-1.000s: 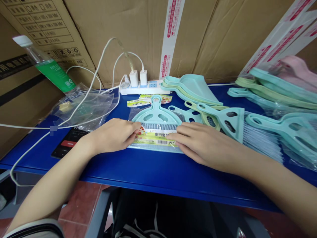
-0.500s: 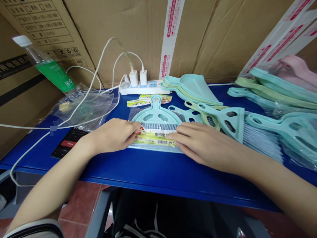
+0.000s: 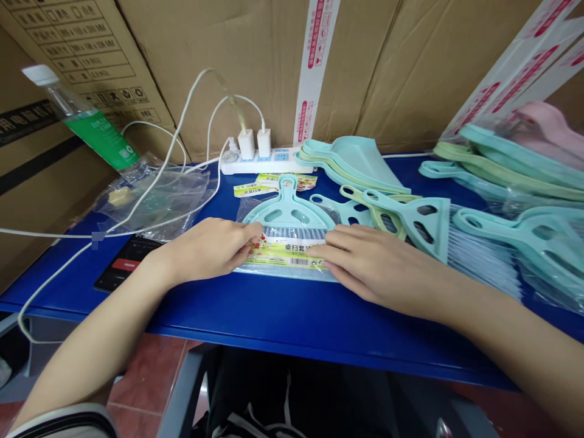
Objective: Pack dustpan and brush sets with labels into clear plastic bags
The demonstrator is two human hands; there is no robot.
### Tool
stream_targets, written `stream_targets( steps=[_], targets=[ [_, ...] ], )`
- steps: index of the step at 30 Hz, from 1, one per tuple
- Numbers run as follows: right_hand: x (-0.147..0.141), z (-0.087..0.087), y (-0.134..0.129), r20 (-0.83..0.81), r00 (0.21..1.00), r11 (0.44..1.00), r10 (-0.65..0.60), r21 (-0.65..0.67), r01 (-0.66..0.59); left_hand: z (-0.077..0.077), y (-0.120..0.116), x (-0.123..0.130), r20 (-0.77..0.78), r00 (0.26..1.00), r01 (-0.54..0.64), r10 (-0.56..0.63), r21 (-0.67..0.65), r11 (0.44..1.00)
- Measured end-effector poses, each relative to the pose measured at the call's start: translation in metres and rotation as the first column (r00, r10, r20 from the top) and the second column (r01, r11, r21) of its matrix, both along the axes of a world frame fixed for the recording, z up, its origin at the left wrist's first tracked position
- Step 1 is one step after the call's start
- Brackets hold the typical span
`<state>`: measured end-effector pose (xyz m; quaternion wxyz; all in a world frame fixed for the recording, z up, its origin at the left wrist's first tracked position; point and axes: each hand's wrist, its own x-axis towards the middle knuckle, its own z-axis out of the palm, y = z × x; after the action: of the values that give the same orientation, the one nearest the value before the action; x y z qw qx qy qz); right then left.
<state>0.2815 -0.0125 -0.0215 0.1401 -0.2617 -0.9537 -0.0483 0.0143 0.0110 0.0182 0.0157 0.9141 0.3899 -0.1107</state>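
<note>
Look, the left hand (image 3: 205, 249) pinches the clear bag (image 3: 283, 271) on the blue table (image 3: 255, 316), the open right hand (image 3: 383, 261) rests on it, and the brush set (image 3: 289, 210) seems light but slippery, best held by its stiff handle (image 3: 287, 190).

Between my fingers (image 3: 250, 233), the label (image 3: 296, 254) reads "桌扫套"; the card (image 3: 250, 190) behind, "桌扫套装"; the carton (image 3: 86, 38) at left, "MM".

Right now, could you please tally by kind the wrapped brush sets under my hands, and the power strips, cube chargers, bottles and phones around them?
Wrapped brush set, under the left hand and right hand: 1
Power strip: 1
Cube chargers: 2
Bottle: 1
Phone: 1
Total: 6
</note>
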Motion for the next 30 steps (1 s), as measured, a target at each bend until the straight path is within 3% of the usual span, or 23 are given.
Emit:
stream_targets(
  steps=[8, 16, 30],
  targets=[
    [-0.0002, 0.0017, 0.0001, 0.008, 1.000, 1.000, -0.011, -0.001, 0.011, 0.0005, 0.0005, -0.0023, 0.087, 0.996, 0.029, -0.027, -0.019, 0.999],
    [-0.0005, 0.0019, 0.0000, 0.011, 1.000, 1.000, -0.007, 0.008, 0.007, 0.0020, -0.0006, 0.0008, 0.024, 1.000, -0.006, 0.007, -0.020, 1.000],
    [-0.0001, 0.0017, 0.0002, 0.004, 1.000, 1.000, -0.014, -0.010, 0.014, 0.0018, -0.0002, -0.0002, 0.066, 0.998, 0.014, -0.013, -0.016, 1.000]
  ],
)
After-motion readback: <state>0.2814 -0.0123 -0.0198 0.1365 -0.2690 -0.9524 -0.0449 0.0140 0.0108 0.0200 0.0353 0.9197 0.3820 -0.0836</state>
